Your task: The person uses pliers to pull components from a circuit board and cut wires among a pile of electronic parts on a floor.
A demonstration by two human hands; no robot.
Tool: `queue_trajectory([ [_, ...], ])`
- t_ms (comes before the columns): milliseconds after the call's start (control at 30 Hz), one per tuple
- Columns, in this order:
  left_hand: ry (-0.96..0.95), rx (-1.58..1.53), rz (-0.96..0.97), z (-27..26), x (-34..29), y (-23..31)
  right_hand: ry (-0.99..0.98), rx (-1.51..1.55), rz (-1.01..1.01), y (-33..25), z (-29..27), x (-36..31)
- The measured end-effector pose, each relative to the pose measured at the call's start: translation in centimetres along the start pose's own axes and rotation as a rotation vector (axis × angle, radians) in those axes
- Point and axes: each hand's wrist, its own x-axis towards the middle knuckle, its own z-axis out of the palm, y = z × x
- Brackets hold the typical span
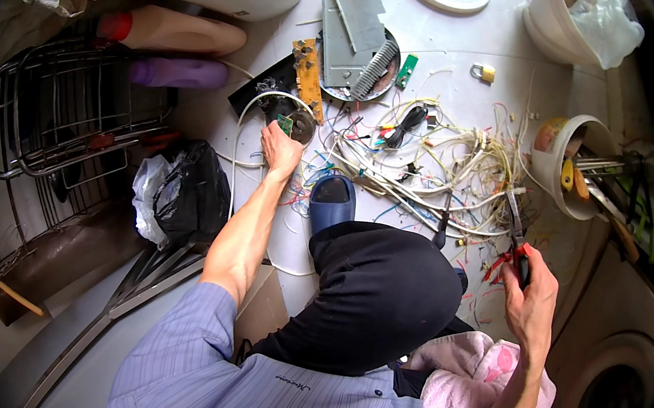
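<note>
—Near the view's middle, toward eleven o'clock, what does the left hand (280, 151) hold?

—Its fingers are clamped on a small green circuit board (284, 124), at twelve o'clock from the hand; a round dark disc (302, 127) lies just beside the board, at one o'clock.

—And the right hand (530, 293)?

—Closed around the handles of a metal-bladed cutting tool (516, 216), tip toward eleven o'clock; whether the blades are parted cannot be told.

—Farther out?

—From the left hand: a yellow-brown circuit board (308, 78) and stacked grey metal plates (344, 45) lie between twelve and one o'clock, a brass padlock (487, 74) at two, a wire tangle (464, 168) across the floor (442, 50) at three.
</note>
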Motion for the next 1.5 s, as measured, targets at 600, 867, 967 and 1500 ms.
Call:
queue_trajectory([
  [600, 0.007, 0.040, -0.096, -0.2, 0.5, 1.1, -0.039, -0.018, -0.011, -0.1, 0.3, 0.1],
  [867, 0.010, 0.018, -0.144, -0.5, 0.1, 1.3, -0.049, -0.017, -0.021, -0.3, 0.3, 0.2],
  [967, -0.069, 0.069, -0.122, -0.7, 0.4, 1.5, -0.047, -0.017, -0.032, -0.2, 0.3, 0.2],
  [1500, -0.641, -1.224, -0.254, -8.1, -3.6, 3.4, -0.040, 0.577, 0.130, -0.9, -1.6, -0.6],
])
